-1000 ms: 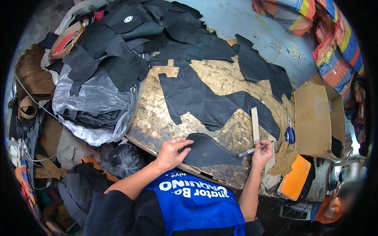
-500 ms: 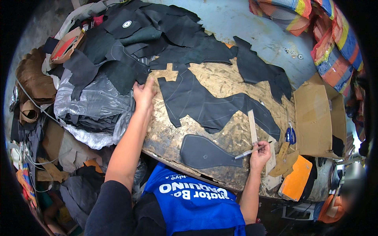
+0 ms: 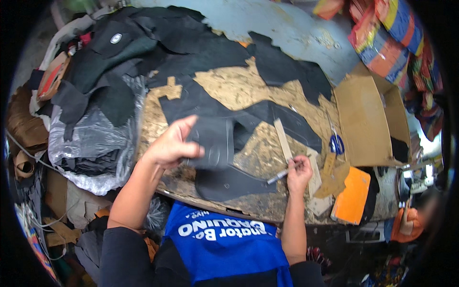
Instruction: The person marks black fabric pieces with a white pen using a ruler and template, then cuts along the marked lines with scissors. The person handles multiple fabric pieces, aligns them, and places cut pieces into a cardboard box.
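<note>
My left hand (image 3: 172, 146) pinches a small black leather piece (image 3: 217, 143) by its left side, raised above the table. The piece is smeared by motion, with faint pale lines on it. Beneath it lies a rounded black leather piece (image 3: 229, 185) at the near edge. In my right hand (image 3: 299, 176) are a silver pen (image 3: 277, 177), its tip to the left, and a narrow pale cardboard strip (image 3: 283, 136) pointing away from me. A larger black leather piece with drawn lines (image 3: 303, 126) lies behind, partly hidden by the raised piece.
Blue-handled scissors (image 3: 336, 143), card scraps (image 3: 330, 179) and an orange block (image 3: 351, 196) lie to the right, before an open cardboard box (image 3: 358, 119). Black leather sheets (image 3: 177, 38) heap at the far left, above a clear plastic bag (image 3: 114, 148) of dark pieces.
My left hand has come from the heap on the left toward me and over the table, now with a small leather piece. My right hand still holds the pen and strip. The view has shifted.
</note>
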